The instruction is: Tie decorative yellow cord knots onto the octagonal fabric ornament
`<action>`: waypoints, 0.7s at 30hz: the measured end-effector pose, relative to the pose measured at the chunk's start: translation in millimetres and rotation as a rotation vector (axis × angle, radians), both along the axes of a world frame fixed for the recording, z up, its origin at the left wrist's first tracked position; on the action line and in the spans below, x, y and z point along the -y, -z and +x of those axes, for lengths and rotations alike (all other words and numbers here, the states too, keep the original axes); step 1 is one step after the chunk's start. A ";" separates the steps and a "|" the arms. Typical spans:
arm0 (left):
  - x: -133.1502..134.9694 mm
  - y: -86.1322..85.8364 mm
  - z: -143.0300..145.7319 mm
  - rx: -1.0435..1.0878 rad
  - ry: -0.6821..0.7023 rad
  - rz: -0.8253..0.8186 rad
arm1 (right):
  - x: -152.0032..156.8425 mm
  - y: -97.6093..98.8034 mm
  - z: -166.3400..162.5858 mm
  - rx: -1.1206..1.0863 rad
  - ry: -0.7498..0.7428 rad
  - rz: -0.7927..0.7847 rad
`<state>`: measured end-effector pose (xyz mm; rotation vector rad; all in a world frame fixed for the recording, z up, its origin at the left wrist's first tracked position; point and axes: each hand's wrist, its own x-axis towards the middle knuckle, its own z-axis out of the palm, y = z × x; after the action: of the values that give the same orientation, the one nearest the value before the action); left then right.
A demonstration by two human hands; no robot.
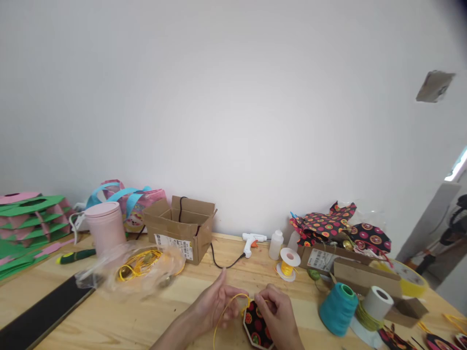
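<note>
R hand (277,311): thumb & index pressed tog., pinching the patterned octagon (253,323) nr its top edge; octagon sits btwn both hands' fingers, partly under R's. L hand (215,304): thumb up, spread from half-curled fingers, which are just beside octagon's L edge. Yellow cord (223,311) arcs across L fingers to octagon's top. Beyond the fingertips: glue gun (250,243), w/ squeeze bottle (276,244) & yellow cord spool (287,266) to its R. Teal thread cone (338,309) is R of R fingers; plastic bag (124,282) w/ yellow cord in it, well L of L fingers.
</note>
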<state>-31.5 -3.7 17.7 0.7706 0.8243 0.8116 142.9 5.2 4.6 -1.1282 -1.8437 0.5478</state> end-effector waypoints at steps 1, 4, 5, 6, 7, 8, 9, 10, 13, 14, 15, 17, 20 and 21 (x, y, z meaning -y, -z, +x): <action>0.5 -2.8 -3.7 0.102 0.034 -0.061 | 0.4 -1.4 0.3 0.004 0.000 0.003; 1.3 -9.5 -11.4 0.321 0.102 -0.126 | 0.9 -4.2 0.6 0.027 -0.017 0.010; 0.9 -10.5 -13.0 0.363 0.118 -0.132 | 0.9 -4.5 0.6 0.034 -0.024 0.012; 0.1 -10.8 -14.2 0.391 0.128 -0.137 | 0.9 -4.3 0.5 0.042 -0.030 0.012; -1.0 -10.4 -15.1 0.406 0.130 -0.140 | 1.0 -3.9 0.3 0.049 -0.035 0.008; -2.3 -9.6 -15.8 0.409 0.129 -0.145 | 1.0 -3.3 0.1 0.054 -0.038 0.004; -3.5 -8.6 -16.5 0.404 0.123 -0.150 | 0.9 -2.8 -0.2 0.059 -0.040 -0.002; -4.6 -7.5 -17.1 0.393 0.115 -0.156 | 0.8 -2.3 -0.4 0.062 -0.042 -0.010; -5.8 -5.7 -18.1 0.343 0.081 -0.167 | 0.1 -2.7 -0.2 0.069 -0.047 -0.024; -5.5 -5.6 -18.1 0.329 0.065 -0.159 | -0.2 -3.4 0.1 0.071 -0.045 -0.026; -5.0 -5.7 -18.0 0.317 0.046 -0.146 | -0.4 -4.2 0.6 0.072 -0.043 -0.028; -4.1 -5.9 -17.6 0.301 0.006 -0.114 | -0.8 -5.9 1.7 0.070 -0.036 -0.031; -3.6 -5.9 -17.2 0.270 -0.059 -0.067 | -0.8 -7.0 2.5 0.068 -0.029 -0.036; -3.7 -5.9 -17.2 0.259 -0.086 -0.045 | -0.7 -6.9 2.5 0.072 -0.028 -0.037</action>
<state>-48.6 0.0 23.6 0.5789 0.6444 0.9444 145.5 5.9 11.5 -1.1616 -1.9202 0.5659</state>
